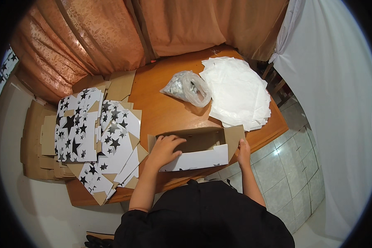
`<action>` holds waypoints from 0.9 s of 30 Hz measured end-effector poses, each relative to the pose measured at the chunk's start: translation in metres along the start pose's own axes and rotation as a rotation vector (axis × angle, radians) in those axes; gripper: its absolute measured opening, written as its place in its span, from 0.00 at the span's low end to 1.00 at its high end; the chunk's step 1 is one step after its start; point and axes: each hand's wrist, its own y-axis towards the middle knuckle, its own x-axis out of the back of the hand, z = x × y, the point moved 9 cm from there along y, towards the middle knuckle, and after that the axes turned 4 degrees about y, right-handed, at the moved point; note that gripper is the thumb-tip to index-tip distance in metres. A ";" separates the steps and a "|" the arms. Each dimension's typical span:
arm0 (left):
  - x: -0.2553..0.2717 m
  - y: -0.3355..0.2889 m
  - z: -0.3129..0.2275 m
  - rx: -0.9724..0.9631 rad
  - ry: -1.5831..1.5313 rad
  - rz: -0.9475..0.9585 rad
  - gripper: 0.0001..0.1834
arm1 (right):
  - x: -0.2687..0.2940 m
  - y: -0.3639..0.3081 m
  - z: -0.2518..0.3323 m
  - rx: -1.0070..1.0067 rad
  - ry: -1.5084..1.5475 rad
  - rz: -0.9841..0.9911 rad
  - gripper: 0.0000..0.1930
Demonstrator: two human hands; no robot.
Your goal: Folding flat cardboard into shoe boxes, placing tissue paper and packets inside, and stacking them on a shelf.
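An open cardboard box [196,160], brown inside with a white outer side, lies at the table's near edge in front of me. My left hand [165,151] rests over its left end, fingers apart and reaching inside, thumb near the front wall. At the right end, my right hand [244,153] grips the edge of the raised brown end flap [234,142]. What the left fingertips touch inside the box is hard to make out.
Flattened star-printed boxes [76,128] are piled on the left, beside plain brown cardboard [39,136]. A clear plastic bag [184,89] with small contents and a stack of white sheets [237,93] lie farther back on the wooden table [151,97]. Orange curtains [177,25] hang behind.
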 end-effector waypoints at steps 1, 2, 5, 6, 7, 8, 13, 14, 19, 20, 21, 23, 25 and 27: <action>-0.001 0.003 0.008 0.095 0.127 -0.028 0.25 | 0.001 0.000 -0.002 -0.004 0.002 -0.010 0.21; -0.005 0.003 0.011 0.096 0.129 -0.030 0.25 | 0.001 0.001 -0.003 -0.006 0.005 -0.019 0.21; -0.009 0.001 0.016 0.068 0.099 -0.149 0.26 | 0.000 0.000 -0.002 0.014 -0.033 -0.012 0.21; -0.006 -0.001 0.017 0.066 0.083 -0.225 0.27 | 0.001 0.000 -0.003 0.016 -0.033 -0.011 0.21; -0.003 -0.003 0.018 0.064 0.066 -0.302 0.27 | 0.001 0.000 -0.004 0.033 -0.026 -0.003 0.20; -0.007 -0.003 0.019 0.066 0.067 -0.302 0.27 | -0.002 -0.001 0.001 0.049 -0.019 0.005 0.20; -0.013 -0.007 0.017 0.085 0.199 -0.337 0.31 | -0.017 -0.007 0.026 0.141 0.057 -0.008 0.22; -0.013 -0.007 0.017 0.086 0.198 -0.337 0.31 | -0.020 -0.009 0.033 0.187 0.044 -0.004 0.22; -0.031 -0.003 0.024 0.143 0.283 -0.249 0.34 | -0.058 -0.032 0.078 0.570 -0.373 0.172 0.25; -0.034 -0.001 0.024 0.143 0.281 -0.250 0.34 | -0.069 -0.039 0.084 0.666 -0.478 0.214 0.26; -0.038 0.000 0.027 0.163 0.284 -0.242 0.34 | -0.078 -0.041 0.079 0.678 -0.376 0.260 0.25; -0.045 0.001 0.031 0.188 0.287 -0.235 0.34 | -0.094 -0.046 0.072 0.661 -0.502 0.334 0.24; -0.048 0.000 0.032 0.201 0.302 -0.260 0.33 | -0.115 -0.052 0.056 0.593 -0.775 0.413 0.21; -0.051 0.000 0.031 0.206 0.291 -0.251 0.33 | -0.123 -0.055 0.042 0.621 -0.955 0.436 0.20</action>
